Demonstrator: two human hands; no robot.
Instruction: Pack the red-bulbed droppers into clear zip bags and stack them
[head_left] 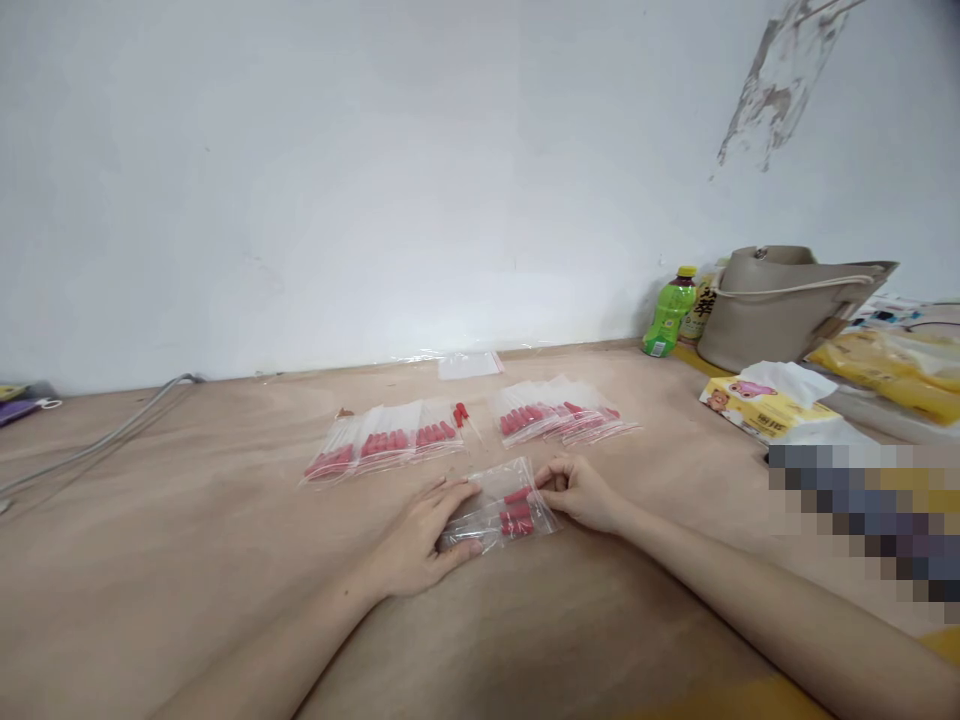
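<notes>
A clear zip bag [491, 490] with several red pieces [517, 518] in it lies on the brown table covering [225, 560]. On the bag's left side rests my left hand [427, 535], its fingers and thumb spread apart. My right hand [577, 492] has its fingers pinched at the bag's right edge, beside the upper red piece. Behind the hands, filled bags with red pieces lie overlapping in a left group [386, 440] and a right group [555, 410]. Between these groups are loose red-tipped items [461, 412]. A flat bag [470, 366] lies near the wall.
At the right stand a green bottle [670, 312], a beige bucket-like bag [765, 315] and a yellow tissue box [761, 405], with yellow packages [892, 370] beyond. A grey cable [112, 437] crosses the left side. The white wall [337, 180] bounds the back.
</notes>
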